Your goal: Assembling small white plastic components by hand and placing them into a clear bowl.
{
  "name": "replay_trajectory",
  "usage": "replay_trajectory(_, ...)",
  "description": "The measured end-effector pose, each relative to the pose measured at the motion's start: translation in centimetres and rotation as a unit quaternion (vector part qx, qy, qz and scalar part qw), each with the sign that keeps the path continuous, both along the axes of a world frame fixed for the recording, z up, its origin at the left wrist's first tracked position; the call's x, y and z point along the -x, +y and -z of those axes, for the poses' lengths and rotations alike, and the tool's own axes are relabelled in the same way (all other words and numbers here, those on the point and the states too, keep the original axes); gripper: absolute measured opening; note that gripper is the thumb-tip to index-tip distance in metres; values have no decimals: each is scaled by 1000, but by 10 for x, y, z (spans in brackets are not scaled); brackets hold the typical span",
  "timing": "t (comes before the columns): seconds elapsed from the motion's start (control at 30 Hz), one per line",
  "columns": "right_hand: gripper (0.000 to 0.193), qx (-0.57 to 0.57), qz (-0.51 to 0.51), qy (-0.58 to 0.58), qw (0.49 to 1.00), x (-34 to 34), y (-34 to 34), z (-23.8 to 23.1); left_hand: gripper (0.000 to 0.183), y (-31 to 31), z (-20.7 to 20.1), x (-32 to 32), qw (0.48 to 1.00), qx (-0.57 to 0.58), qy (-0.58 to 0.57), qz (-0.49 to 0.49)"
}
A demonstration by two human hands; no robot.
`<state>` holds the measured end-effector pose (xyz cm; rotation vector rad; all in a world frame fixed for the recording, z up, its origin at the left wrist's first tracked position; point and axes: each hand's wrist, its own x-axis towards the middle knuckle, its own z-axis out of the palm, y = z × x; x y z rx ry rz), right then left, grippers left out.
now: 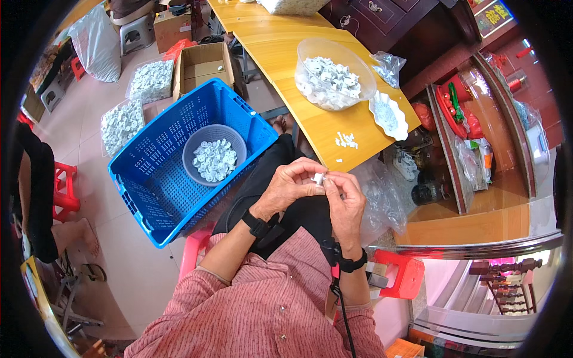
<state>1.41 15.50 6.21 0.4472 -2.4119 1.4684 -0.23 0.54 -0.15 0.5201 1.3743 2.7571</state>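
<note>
Over my lap, both hands meet at a small white plastic part (318, 178). My left hand (290, 186) pinches it between thumb and fingers. The fingertips of my right hand (344, 200) close in at its right side; whether they hold a second tiny piece is too small to tell. Ahead on the yellow table (268, 51) lies a small heap of white pieces (346, 141). Behind that stands a clear round tub (304, 59) full of white plastic parts, with a scalloped white dish (401, 126) of small clear-looking pieces beside it.
On my left, a blue plastic crate (149, 206) holds a grey bowl (190, 156) of white parts. Beyond it are an open cardboard box (206, 62) and bags of white parts (122, 124). A red stool (403, 274) is at my right. Another person's leg (74, 235) shows at far left.
</note>
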Motion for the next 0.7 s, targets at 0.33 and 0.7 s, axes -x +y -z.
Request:
replay_trajectory(0.33,7,45,2,-27,999,2,3,8,36,0,0,1,1000,-8,-4,-2)
replay_trajectory(0.7,6,13,10,20,1000,-2,-4,-2,38,2,3,0,995,-74,-58,41)
